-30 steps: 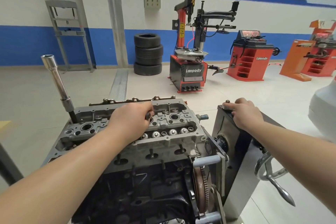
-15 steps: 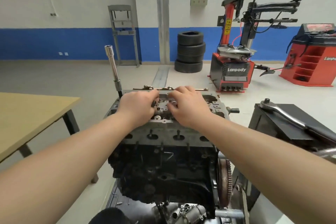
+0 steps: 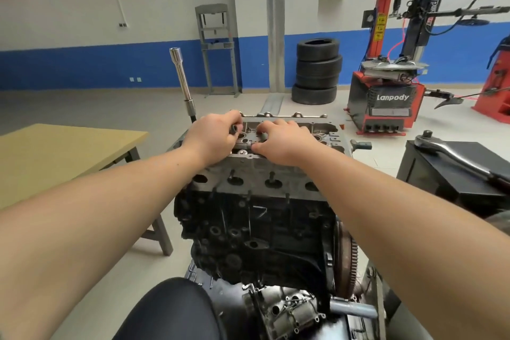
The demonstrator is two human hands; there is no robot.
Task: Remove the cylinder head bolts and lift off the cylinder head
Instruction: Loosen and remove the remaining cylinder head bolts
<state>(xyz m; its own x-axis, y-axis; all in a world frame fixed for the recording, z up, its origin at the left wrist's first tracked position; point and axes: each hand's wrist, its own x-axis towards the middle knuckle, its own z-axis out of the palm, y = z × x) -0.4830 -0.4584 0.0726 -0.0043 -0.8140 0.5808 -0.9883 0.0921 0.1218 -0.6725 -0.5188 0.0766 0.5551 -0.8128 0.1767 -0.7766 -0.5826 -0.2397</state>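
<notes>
On top of black engine block (image 3: 256,232): grey cast-metal cylinder head (image 3: 259,174), both hands mid-deck. Left hand (image 3: 212,138) and right hand (image 3: 281,141) each pinching a dark bolt. Head likely heavy, rigid; grip at end edges.

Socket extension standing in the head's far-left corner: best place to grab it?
Grip the socket extension on its bare chrome shaft, mid-length, coming from the left with the left hand. It stands nearly upright, leaning slightly left, and that side is open.
</notes>
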